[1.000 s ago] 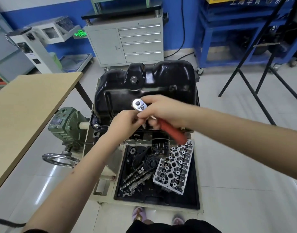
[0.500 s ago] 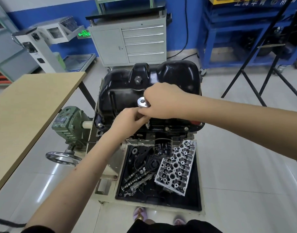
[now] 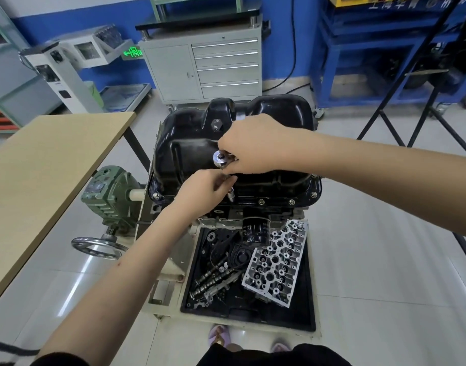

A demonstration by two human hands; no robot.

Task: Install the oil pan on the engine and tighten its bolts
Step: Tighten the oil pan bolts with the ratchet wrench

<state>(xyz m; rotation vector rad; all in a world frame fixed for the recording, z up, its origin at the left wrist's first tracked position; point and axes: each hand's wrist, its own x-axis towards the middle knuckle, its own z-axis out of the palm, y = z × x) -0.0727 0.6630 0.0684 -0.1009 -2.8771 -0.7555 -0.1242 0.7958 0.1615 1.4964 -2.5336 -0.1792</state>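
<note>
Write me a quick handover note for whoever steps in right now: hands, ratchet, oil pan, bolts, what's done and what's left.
Right hand grips the ratchet near its head; the handle is hidden under the hand.
Left hand pinches the socket extension, which stands on a bolt at the pan's near flange.
Oil pan already sits on the engine, which is on its stand.
Flange bolts are in place along the near edge and corners; whether they are tight cannot be seen.
Left: finish this bolt, then go round the others, far side too.

oil pan [image 3: 266, 122] sits on the engine, table [image 3: 41, 167] to its left, cylinder head [image 3: 276, 260] in tray [image 3: 309, 299] before it.
</note>
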